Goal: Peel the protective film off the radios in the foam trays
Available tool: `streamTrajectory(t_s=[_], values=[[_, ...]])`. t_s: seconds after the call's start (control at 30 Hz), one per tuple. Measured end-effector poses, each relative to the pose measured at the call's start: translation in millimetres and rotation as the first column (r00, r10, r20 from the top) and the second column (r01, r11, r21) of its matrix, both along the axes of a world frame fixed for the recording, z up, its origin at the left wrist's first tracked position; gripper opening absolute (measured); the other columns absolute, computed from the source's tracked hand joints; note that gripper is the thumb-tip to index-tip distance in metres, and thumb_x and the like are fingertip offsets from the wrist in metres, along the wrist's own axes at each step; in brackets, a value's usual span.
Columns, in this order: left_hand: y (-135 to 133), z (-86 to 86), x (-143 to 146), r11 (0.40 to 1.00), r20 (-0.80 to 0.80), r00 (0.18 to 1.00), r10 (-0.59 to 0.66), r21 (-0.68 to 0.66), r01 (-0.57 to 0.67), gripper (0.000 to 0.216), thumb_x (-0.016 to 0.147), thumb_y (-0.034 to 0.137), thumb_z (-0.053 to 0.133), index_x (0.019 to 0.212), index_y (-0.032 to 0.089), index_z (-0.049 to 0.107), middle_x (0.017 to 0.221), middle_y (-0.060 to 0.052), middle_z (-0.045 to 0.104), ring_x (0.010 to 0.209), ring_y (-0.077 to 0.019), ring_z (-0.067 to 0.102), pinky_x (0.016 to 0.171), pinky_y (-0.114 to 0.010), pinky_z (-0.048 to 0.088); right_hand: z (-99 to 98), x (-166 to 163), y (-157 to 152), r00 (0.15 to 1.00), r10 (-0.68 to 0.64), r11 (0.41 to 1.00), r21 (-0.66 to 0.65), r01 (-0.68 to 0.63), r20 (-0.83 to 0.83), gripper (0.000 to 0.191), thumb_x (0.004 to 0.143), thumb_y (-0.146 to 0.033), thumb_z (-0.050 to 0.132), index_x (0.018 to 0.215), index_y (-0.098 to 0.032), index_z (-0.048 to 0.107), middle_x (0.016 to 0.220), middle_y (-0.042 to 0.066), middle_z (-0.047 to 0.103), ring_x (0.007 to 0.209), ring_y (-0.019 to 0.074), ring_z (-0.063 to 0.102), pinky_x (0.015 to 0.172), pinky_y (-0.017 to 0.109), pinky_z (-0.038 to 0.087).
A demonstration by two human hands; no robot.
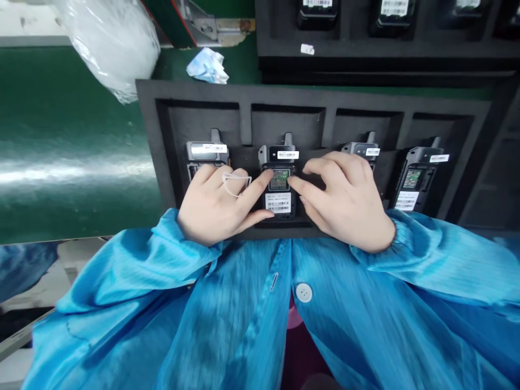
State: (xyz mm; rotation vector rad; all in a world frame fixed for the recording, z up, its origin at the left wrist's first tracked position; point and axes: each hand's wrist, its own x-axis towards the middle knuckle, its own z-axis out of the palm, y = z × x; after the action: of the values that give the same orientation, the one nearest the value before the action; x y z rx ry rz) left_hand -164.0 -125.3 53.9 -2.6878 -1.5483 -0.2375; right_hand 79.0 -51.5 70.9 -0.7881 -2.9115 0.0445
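Observation:
A black handheld radio (pixel 280 210) with a stubby antenna lies face down in a foam tray (pixel 247 122), its back recess uncovered, showing a small green circuit area and metal contacts. My left hand (pixel 221 203) has its index fingertip at the left edge of that recess, with the thumb stretched out beside the white barcode label. At the recess's right edge rests the index fingertip of my right hand (pixel 345 197), its other fingers apart and bent. A thin white loop (pixel 238 177) hangs about a finger of my left hand. Neither hand grips anything visible.
Similar radios lie to the left (pixel 208 149), partly hidden by my hand, and to the right (pixel 418 173). Another foam tray (pixel 280 46) with black devices sits behind. Crumpled blue-white paper (pixel 208 66) and a clear plastic bag (pixel 114 46) lie on the green bench (pixel 73 135).

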Motion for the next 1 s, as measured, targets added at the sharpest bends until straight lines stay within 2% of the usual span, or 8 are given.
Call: streamTrajectory(t_s=[0.23,0.33,0.43,0.57,0.77,0.93,1.0], values=[[0,3.2,2,0.996,-0.018,0.999,0.036,-0.083,-0.038,0.063,0.092,0.059,0.048,0.137,0.015,0.053,0.090,-0.013,0.065,0.080,-0.0285,0.060,0.068,-0.039,0.037,0.6,-2,1,1.000,0.022,1.000,0.022,-0.022,-0.005,0.030,0.092,-0.020,0.049,0.120,-0.023,0.059,0.124,0.008,0.058,0.118,0.0255,0.045,0.096,0.042,0.038],[-1,6.2,3,1.000,-0.056,0.998,0.017,-0.002,-0.017,0.065,0.091,0.061,0.049,0.135,0.014,0.055,0.086,-0.012,0.065,0.079,-0.0283,0.060,0.066,-0.038,0.038,1.8,-4,4,1.000,-0.015,1.000,0.018,0.015,-0.011,0.031,0.093,-0.020,0.047,0.121,-0.022,0.059,0.123,0.009,0.058,0.118,0.0270,0.046,0.095,0.044,0.039],[-3,8.5,3,0.997,-0.071,0.997,-0.025,0.072,0.030,0.062,0.090,0.061,0.050,0.129,0.014,0.059,0.081,-0.010,0.065,0.073,-0.0252,0.059,0.063,-0.036,0.036,1.6,-6,7,1.000,0.005,0.999,0.034,-0.005,0.014,0.030,0.092,-0.019,0.047,0.119,-0.022,0.059,0.124,0.009,0.058,0.118,0.0273,0.046,0.096,0.046,0.039],[-5,9.9,2,0.995,-0.084,0.995,-0.048,0.081,0.055,0.054,0.090,0.059,0.052,0.122,0.016,0.064,0.080,-0.009,0.066,0.069,-0.0230,0.058,0.061,-0.035,0.035,1.5,-6,8,0.999,0.037,0.999,-0.001,-0.037,0.006,0.030,0.091,-0.016,0.047,0.118,-0.023,0.059,0.125,0.009,0.058,0.118,0.0274,0.046,0.095,0.047,0.039],[-6,9.6,5,0.999,-0.093,0.995,-0.033,0.036,0.036,0.056,0.092,0.060,0.048,0.123,0.017,0.064,0.080,-0.009,0.066,0.070,-0.0238,0.059,0.061,-0.035,0.035,2.5,-5,5,0.998,0.010,0.999,-0.038,-0.012,-0.058,0.029,0.091,-0.015,0.047,0.116,-0.022,0.061,0.124,0.009,0.058,0.120,0.0275,0.046,0.097,0.046,0.038],[-7,16.0,0,0.997,0.048,0.997,-0.055,0.057,0.052,0.055,0.090,0.057,0.055,0.122,0.012,0.063,0.081,-0.010,0.067,0.073,-0.0238,0.061,0.062,-0.035,0.036,2.4,-7,3,0.999,0.028,1.000,0.000,-0.028,-0.034,0.029,0.092,-0.017,0.047,0.118,-0.019,0.060,0.124,0.010,0.059,0.119,0.0269,0.045,0.097,0.044,0.038],[-7,22.4,-3,0.999,0.165,0.986,-0.038,-0.008,0.040,0.049,0.090,0.055,0.056,0.116,0.015,0.066,0.079,-0.008,0.067,0.074,-0.0225,0.061,0.064,-0.035,0.039,1.2,-6,4,0.999,0.011,1.000,0.008,-0.010,-0.048,0.030,0.091,-0.016,0.047,0.118,-0.019,0.059,0.123,0.010,0.059,0.118,0.0271,0.045,0.095,0.044,0.039]])
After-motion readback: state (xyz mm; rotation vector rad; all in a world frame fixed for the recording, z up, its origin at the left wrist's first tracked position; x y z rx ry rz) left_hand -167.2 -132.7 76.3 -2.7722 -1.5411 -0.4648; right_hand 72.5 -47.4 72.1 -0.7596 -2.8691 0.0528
